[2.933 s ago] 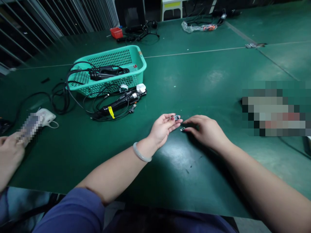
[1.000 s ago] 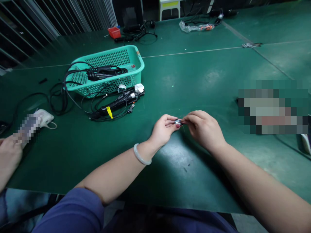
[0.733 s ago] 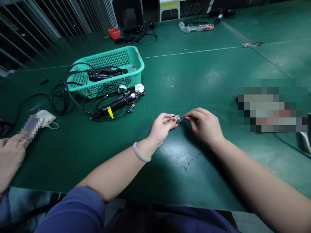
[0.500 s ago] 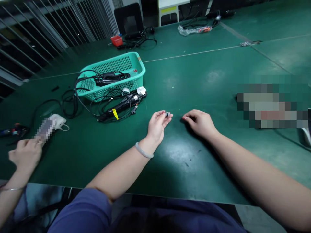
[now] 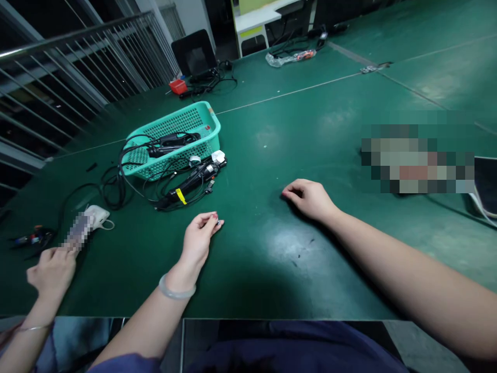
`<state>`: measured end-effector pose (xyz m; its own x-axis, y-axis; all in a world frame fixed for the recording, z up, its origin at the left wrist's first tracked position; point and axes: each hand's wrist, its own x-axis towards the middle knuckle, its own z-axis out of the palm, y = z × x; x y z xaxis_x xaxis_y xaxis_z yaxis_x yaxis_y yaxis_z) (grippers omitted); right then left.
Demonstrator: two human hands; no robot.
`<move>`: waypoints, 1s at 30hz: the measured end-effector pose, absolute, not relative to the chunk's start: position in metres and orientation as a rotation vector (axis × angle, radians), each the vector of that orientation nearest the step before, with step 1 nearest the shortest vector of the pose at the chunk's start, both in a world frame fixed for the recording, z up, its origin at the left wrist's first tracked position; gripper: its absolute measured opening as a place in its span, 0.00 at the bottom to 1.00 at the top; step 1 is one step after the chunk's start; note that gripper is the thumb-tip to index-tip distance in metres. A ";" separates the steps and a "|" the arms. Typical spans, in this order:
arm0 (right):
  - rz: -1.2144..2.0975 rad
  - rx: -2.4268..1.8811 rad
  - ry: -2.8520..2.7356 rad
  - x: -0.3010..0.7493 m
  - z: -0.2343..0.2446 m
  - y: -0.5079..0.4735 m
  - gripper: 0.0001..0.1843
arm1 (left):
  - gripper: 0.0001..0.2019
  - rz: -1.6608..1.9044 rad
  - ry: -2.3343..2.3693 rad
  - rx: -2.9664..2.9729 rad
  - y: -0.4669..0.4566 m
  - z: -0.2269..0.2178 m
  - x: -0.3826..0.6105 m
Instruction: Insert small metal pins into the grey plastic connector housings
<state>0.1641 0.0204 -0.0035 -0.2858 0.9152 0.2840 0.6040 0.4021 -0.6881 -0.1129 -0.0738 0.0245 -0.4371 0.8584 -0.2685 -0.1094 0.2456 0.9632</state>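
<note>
My left hand hovers low over the green table, palm up, fingers curled. It pinches a small dark and metal part at its fingertips. A pale bangle sits on that wrist. My right hand rests on the table to the right, knuckles up, fingers curled under with their tips hidden. A wide gap of bare table lies between the two hands.
A teal mesh basket with black cables and a black tool lies at left centre. Another person's hand rests at the near left by a white mask. A blurred patch sits at right; railings stand far left.
My hands met over the small part, then parted. My left hand carried it left and nearer to me. My right hand settled on the table. The view turned left.
</note>
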 end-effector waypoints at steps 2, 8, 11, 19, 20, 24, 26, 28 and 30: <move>0.605 -1.298 -2.001 0.164 -0.003 0.020 0.09 | 0.15 1.200 1.761 0.923 -0.077 0.027 -0.117; 0.615 -1.312 -2.016 0.165 -0.002 0.018 0.09 | 0.10 0.894 1.977 1.538 -0.078 0.031 -0.111; 0.622 -1.322 -2.016 0.165 -0.002 0.017 0.09 | 0.08 0.794 1.986 1.681 -0.077 0.031 -0.112; 0.637 -1.318 -2.017 0.164 0.000 0.013 0.08 | 0.10 1.051 1.811 1.400 -0.073 0.017 -0.104; 0.635 -1.319 -2.020 0.164 0.000 0.012 0.08 | 0.09 1.031 1.833 1.450 -0.071 0.016 -0.093; 0.599 -1.355 -2.018 0.163 0.002 0.011 0.08 | 0.07 1.003 1.799 1.664 -0.052 0.014 -0.035; 0.567 -1.393 -2.003 0.165 0.004 0.011 0.09 | 0.08 1.049 1.640 1.583 -0.038 0.014 -0.007; 0.556 -1.436 -1.998 0.168 0.005 0.012 0.09 | 0.07 1.153 1.497 1.350 -0.026 0.016 0.011; 0.585 -1.453 -2.030 0.171 0.006 0.013 0.09 | 0.05 1.251 1.372 1.160 -0.019 0.019 0.017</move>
<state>0.1712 0.0133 0.0061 -0.2477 0.9491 0.1944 0.7001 0.3141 -0.6413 0.0168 -0.0189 0.0191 -0.1363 0.9901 -0.0324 0.0595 0.0408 0.9974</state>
